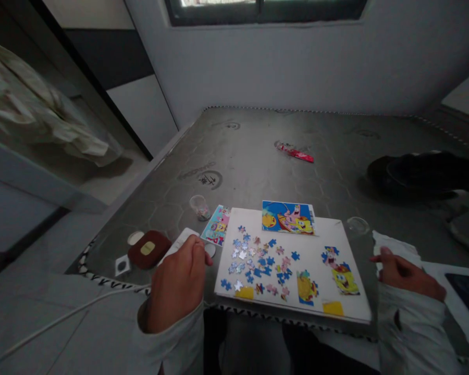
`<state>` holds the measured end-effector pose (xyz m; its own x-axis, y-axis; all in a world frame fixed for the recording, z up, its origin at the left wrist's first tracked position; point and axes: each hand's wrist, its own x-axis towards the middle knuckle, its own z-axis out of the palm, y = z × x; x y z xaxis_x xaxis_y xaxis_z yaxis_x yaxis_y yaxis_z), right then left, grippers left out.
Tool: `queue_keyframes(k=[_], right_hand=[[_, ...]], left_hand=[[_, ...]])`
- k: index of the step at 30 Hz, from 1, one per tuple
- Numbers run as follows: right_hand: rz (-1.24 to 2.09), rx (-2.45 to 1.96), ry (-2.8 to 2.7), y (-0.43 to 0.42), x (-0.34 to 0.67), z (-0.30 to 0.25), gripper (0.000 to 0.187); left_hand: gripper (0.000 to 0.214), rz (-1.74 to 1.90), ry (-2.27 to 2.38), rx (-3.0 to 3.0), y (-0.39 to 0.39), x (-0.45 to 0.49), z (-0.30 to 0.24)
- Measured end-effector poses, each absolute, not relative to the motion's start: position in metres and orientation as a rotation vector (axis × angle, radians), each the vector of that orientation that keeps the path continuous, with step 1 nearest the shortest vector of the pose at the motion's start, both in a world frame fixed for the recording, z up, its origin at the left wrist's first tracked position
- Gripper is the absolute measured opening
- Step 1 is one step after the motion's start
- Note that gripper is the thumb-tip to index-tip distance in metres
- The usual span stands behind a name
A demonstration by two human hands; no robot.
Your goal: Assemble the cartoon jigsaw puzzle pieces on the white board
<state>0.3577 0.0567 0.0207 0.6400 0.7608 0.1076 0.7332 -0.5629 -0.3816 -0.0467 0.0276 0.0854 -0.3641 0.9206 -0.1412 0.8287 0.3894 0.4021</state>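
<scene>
My left hand (183,273) hovers by the left edge of a white board (226,260), fingers curled in, nothing visible in them. To the right of the board is my right hand (408,275), its fingers loosely curled beside a crumpled white paper (397,248); I see nothing held there. Loose jigsaw pieces (266,261), blue, pink and silvery, spread over the left and middle of the board. Two joined sections lie further right: a burger section (307,287) and a yellow cartoon-face section (344,278). A cartoon picture card (288,217) rests along the board's far edge.
Left of the board are another picture card (218,225), a clear plastic cup (200,207) and a brown case (150,249). A clear lid (358,225), a phone (467,294) and a black bag (426,172) are at right. A red wrapper (295,151) lies farther back.
</scene>
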Motion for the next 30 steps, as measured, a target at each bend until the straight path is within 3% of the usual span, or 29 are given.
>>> queue_keyframes(k=[14, 22, 30], right_hand=[[0.326, -2.535, -1.333, 0.065, 0.357, 0.008, 0.059], [0.333, -2.531, -1.370, 0.071, 0.359, -0.007, 0.057], [0.282, -2.493, -1.381, 0.069, 0.362, -0.013, 0.062]], left_hand=[[0.028, 0.064, 2.307, 1.471, 0.031, -0.070, 0.046], [0.035, 0.061, 2.212, 1.654, 0.033, -0.070, 0.031], [0.038, -0.228, 2.047, 1.658, 0.032, -0.063, 0.043]])
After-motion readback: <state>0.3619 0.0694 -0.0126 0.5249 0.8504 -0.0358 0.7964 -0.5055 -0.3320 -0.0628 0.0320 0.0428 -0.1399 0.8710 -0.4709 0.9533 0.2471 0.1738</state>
